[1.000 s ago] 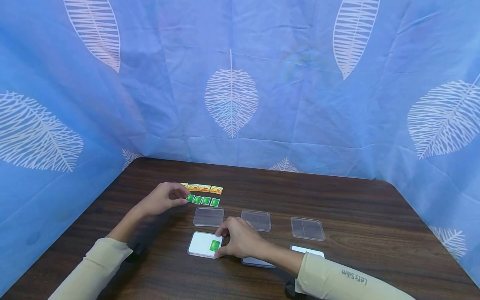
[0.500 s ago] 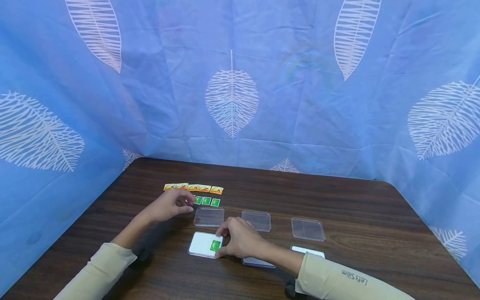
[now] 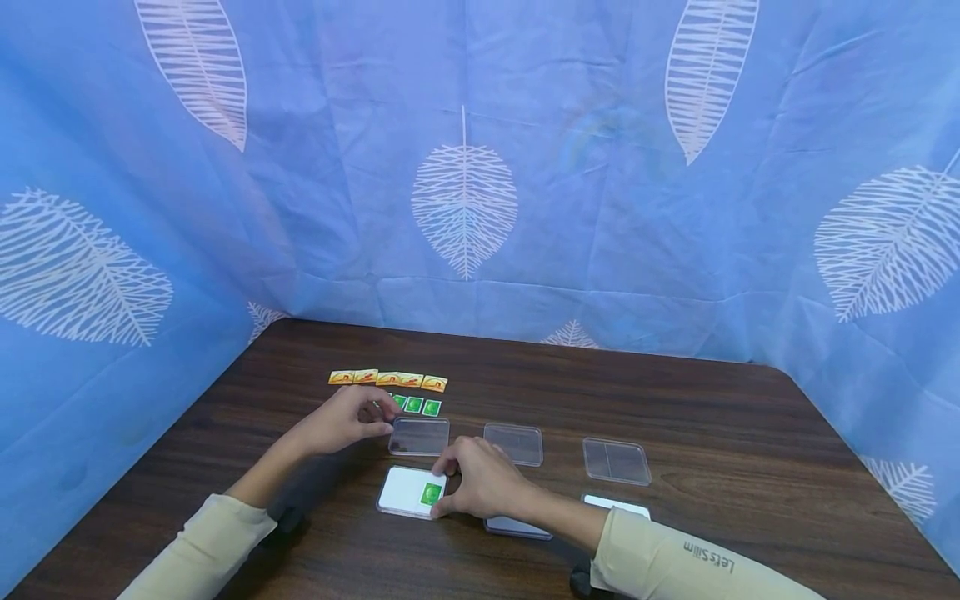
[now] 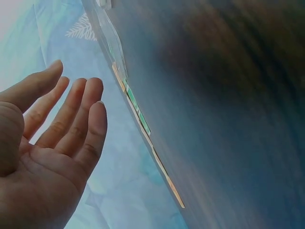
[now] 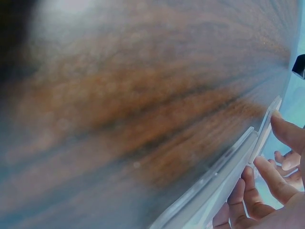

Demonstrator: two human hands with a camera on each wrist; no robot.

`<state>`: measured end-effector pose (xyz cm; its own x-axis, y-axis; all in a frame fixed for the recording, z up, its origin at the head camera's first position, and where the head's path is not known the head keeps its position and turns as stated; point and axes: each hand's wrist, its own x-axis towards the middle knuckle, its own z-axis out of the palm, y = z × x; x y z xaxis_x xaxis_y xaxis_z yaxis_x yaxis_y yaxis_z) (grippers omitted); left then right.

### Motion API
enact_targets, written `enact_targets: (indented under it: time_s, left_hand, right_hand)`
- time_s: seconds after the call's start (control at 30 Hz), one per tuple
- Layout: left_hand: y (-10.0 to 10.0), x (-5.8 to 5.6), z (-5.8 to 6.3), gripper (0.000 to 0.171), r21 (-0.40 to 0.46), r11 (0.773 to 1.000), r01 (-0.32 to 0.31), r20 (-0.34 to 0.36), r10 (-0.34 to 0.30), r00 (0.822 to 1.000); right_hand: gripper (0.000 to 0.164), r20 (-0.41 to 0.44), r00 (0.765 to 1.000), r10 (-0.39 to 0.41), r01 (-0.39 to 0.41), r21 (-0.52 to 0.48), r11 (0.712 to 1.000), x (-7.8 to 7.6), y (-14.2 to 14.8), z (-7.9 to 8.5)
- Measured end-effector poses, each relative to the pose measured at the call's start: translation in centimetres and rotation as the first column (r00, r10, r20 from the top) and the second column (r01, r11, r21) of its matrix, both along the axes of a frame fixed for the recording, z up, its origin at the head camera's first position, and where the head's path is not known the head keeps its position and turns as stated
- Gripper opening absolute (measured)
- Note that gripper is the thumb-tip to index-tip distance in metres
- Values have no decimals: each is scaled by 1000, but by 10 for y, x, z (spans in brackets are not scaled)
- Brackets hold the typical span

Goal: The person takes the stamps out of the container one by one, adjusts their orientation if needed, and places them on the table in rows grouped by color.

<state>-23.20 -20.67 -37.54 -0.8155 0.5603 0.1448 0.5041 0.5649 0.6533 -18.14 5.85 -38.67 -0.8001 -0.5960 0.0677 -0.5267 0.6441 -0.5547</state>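
Note:
My right hand [image 3: 480, 479] holds the right edge of a flat clear plastic case [image 3: 397, 492] between thumb and forefinger. White shows inside the case, and a small green square [image 3: 431, 494] lies at its right end. In the right wrist view the fingers are on the same case [image 5: 265, 129]. My left hand [image 3: 341, 423] hovers beside a row of green picture squares [image 3: 413, 405], partly covering its left end. Seen from the left wrist, that hand [image 4: 57, 133] has loosely bent fingers, thumb apart, with nothing visible between them.
Behind the green row lies a row of orange picture squares [image 3: 388, 379]. Clear lids, at left [image 3: 419, 437], middle [image 3: 517, 444] and right [image 3: 617, 462], lie on the dark wooden table [image 3: 720, 542]. Two more white-filled cases sit partly behind the right arm. Blue leaf-print cloth [image 3: 555, 208] surrounds the table.
My left hand has shifted right and toward me, uncovering the left orange squares and hiding the left green ones. My right hand and its case have stayed in place.

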Motion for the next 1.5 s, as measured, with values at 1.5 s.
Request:
enact_targets:
  time_s: [1.5]
  left_hand:
    - [33, 24, 1, 14, 16, 988, 152, 46, -152, 987]
  right_hand:
    - [39, -2, 1000, 12, -12, -29, 999, -3, 1, -4]
